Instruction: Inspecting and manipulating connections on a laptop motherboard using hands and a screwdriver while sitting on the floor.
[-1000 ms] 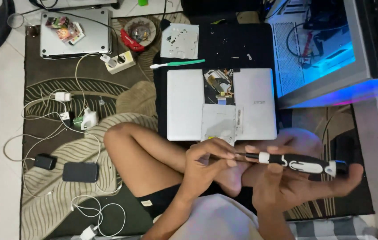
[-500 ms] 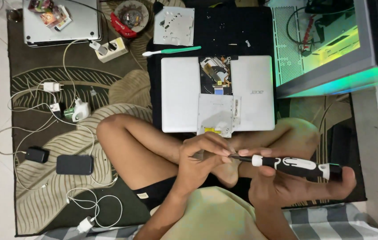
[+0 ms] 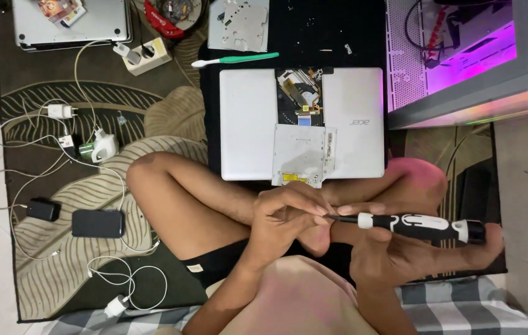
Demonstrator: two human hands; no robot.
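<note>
Screwdriver (image 3: 422, 227), black and white, lies across the right hand (image 3: 400, 257), whose fingers curl loosely under it, while the left hand (image 3: 288, 214) pinches its tip above crossed legs. White laptop (image 3: 301, 124) lies underside up on the mat, one cover panel (image 3: 301, 155) already off, the rest of its base apparently unopened.

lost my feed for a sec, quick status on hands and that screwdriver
Right hand cradles the black-and-white screwdriver, level. Left hand pinches at its tip, grip shut. White laptop beyond, bottom up, panel open. Nothing between hands and laptop.
</note>
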